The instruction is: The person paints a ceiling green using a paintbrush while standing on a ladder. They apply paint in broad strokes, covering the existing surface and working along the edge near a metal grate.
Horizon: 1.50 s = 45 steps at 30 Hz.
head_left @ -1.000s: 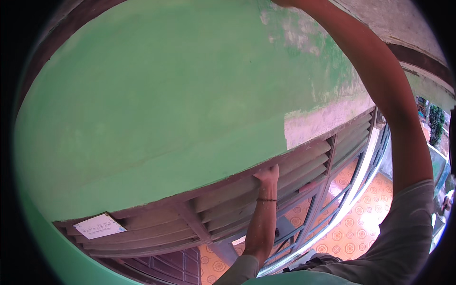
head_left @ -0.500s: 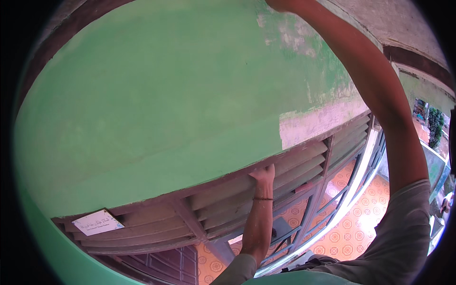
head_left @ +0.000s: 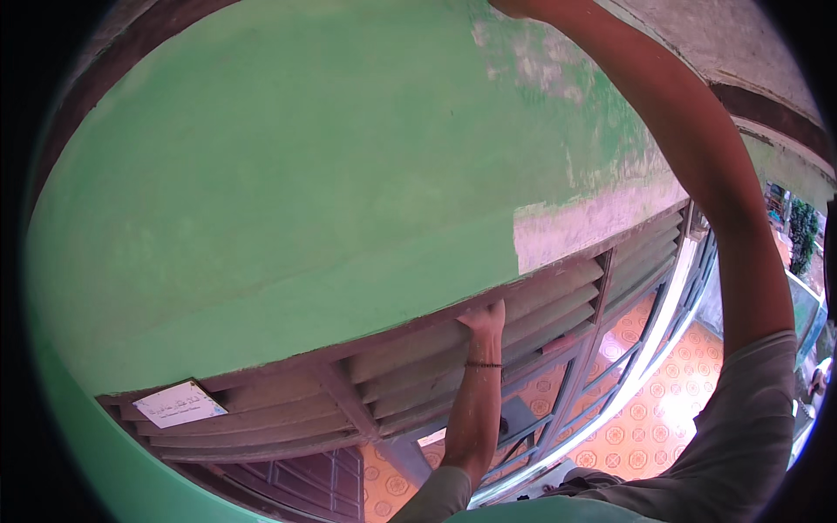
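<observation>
My left hand grips the top rail of a brown wooden louvre frame, with its fingers curled inward and partly hidden. A thin dark bracelet circles that wrist. Raised high along the right side, my right arm reaches the upper edge of the view, where only part of my right hand shows against the wall. Its fingers, and anything in them, are cut off. The green wall has whitish, scraped-looking areas below that hand and a pale pink patch just above the louvres.
A white card is fixed on the louvres at left. Below lie an orange patterned tile floor, a dark panelled door and barred window frames. The ceiling is close overhead at right.
My right arm has shifted slightly to the right, its hand staying at the upper edge. My left hand keeps its place on the louvre frame.
</observation>
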{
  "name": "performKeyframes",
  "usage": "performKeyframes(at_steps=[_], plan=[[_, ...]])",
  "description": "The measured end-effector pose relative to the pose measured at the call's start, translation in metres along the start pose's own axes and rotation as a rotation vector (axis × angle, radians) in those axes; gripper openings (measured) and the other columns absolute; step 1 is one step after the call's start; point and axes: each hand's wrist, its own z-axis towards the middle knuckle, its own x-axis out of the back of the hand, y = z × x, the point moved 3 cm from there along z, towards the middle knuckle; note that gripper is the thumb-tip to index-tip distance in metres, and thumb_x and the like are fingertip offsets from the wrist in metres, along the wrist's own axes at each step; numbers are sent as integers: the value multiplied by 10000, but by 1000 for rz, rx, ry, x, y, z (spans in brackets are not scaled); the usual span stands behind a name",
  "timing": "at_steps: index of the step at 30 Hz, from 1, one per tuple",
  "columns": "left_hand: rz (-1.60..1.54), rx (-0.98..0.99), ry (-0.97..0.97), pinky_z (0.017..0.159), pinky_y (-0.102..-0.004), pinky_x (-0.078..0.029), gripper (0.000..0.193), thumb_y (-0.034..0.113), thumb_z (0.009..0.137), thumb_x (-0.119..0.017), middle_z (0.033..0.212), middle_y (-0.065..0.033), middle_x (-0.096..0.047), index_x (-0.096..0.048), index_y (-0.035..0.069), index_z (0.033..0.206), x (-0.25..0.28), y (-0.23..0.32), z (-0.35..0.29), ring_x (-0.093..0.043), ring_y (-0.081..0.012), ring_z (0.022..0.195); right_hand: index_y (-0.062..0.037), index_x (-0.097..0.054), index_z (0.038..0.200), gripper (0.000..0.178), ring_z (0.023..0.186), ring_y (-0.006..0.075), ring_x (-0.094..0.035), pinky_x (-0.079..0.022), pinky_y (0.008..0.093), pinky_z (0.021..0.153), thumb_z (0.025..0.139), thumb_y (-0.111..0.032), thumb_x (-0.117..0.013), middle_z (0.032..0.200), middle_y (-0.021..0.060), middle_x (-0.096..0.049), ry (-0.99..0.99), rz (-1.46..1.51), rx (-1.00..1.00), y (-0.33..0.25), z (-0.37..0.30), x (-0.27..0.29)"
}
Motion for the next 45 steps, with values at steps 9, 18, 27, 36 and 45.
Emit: performKeyframes(at_steps=[9,18,27,36,45], plan=[[-138,102,-52,1221,-534,-260,655,474,973,-435,1616,-72,-445,-435,187,1562,5,34,-8,-405,-301,1489,-31,-613,1363,579,1296,408,-580,-400,534,1131,1082,-403,-269,1364,278,-608,-222,-321,54,20,89,-33],[16,8,-47,1202,-553,-277,645,448,957,-480,1605,-72,-459,-454,192,1549,1,-16,5,-418,-294,1480,28,-424,1502,606,1203,403,-641,-440,542,1094,1090,-386,-264,1312,278,-643,-264,-419,101,15,96,-53],[-162,90,-31,1193,-550,-293,645,472,951,-487,1600,-75,-467,-464,220,1544,0,16,-8,-439,-292,1467,10,-434,1504,681,1246,431,-595,-415,533,1112,1079,-486,-244,1317,268,-642,-61,-74,-107,18,107,-41],[-166,3,1,1210,-568,-259,646,467,945,-501,1605,-71,-461,-472,213,1538,29,1,-5,-431,-293,1472,-24,-400,1545,658,1353,412,-520,-390,503,1156,1090,-454,-198,1488,236,-532,-81,-253,-128,59,139,-31],[-1195,-5,-410,1199,-576,-275,654,507,949,-472,1584,-100,-484,-503,192,1521,39,-27,4,-477,-301,1437,15,-83,1628,696,1364,437,-489,-366,510,1177,1097,-422,-189,1601,241,-389,-274,-413,-106,107,151,-38]])
